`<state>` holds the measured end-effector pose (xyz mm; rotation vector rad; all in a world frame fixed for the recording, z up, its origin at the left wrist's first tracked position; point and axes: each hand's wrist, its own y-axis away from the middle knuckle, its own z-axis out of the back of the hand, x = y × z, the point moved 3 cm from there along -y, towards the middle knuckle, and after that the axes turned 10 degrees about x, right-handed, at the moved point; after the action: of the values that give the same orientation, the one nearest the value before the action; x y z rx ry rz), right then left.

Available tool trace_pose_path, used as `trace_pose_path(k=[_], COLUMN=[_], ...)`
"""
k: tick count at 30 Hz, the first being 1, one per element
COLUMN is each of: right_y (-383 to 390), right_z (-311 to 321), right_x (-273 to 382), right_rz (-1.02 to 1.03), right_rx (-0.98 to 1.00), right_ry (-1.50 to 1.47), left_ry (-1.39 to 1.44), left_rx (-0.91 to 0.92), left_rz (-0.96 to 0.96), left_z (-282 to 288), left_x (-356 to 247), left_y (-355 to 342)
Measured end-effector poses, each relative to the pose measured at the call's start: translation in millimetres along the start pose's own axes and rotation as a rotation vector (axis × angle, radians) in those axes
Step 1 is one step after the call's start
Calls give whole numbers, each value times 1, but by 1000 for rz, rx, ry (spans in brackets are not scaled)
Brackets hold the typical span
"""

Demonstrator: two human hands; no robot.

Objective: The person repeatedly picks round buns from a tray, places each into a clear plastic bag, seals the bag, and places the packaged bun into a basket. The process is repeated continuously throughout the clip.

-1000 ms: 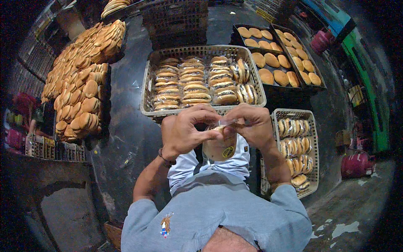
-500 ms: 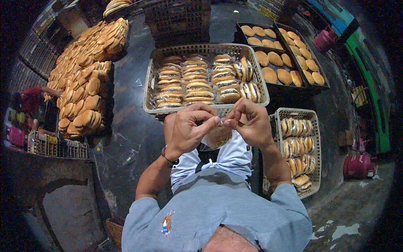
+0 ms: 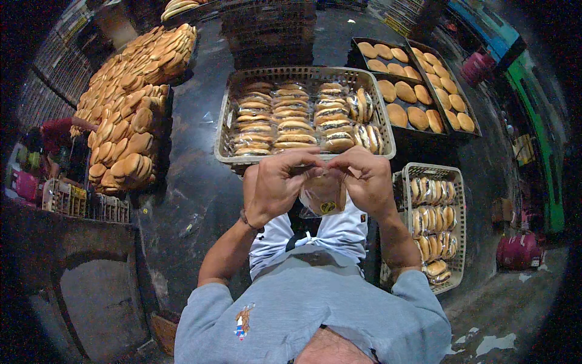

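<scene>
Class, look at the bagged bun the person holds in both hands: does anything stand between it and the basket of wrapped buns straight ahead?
Nothing visible does. The left hand and right hand hold the bagged bun right at the near rim of the basket; only open air lies between them.

We held a clear plastic bag [image 3: 322, 193] with a filled bun inside it, gripped at its top edge between our left hand [image 3: 277, 185] and our right hand [image 3: 367, 180]. The bag hung upright below our fingers [image 3: 303, 159], which pinched its mouth together from both sides. Through the film the bun showed pale brown, and a small dark round sticker with yellow on it sat low on the bag's front. The bag hung in the air in front of our chest, just on the near side of the grey basket [image 3: 225, 145] of bagged buns, clear of its rim.
</scene>
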<state>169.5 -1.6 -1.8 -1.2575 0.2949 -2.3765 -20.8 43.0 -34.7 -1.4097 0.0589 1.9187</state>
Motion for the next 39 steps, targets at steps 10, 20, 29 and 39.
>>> trace_pose_path(k=[10,20,29,39], right_y=[-34,-41,3,-12], right_z=[-30,-117,-132,-162], right_x=[5,-27,-53,-76], right_rz=[145,255,-62,-379], right_rx=[105,36,254,254], right_ry=[25,109,-270,-622], left_ry=[657,-421,-295,192], left_rx=[-304,-373,-330,-480], left_rz=[284,81,241,273], left_z=[25,47,17,8], left_x=[19,27,52,108], left_y=[14,72,123,108])
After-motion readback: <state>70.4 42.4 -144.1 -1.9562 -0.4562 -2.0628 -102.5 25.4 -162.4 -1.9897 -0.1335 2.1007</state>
